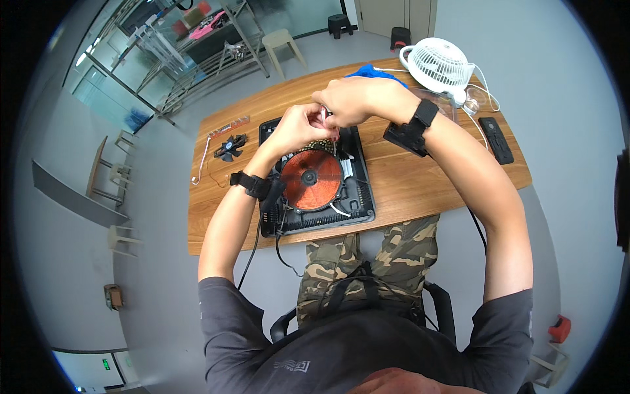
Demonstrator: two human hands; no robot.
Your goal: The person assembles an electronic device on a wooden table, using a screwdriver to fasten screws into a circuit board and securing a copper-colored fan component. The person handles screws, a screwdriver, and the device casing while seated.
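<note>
A wooden surface [420, 184] bears an opened black case [363, 190], roughly square. A round copper coil [298, 190] lies in its nearer part. The right hand [348, 102] and left hand [295, 128] meet above its far part, fingers pinched together on a small pale item [323, 113]. Mostly hidden, its visible length runs roughly toward the wearer; which end leads is unclear.

The housing [363, 190] looks matt plastic, the tabletop [420, 180] wood.
</note>
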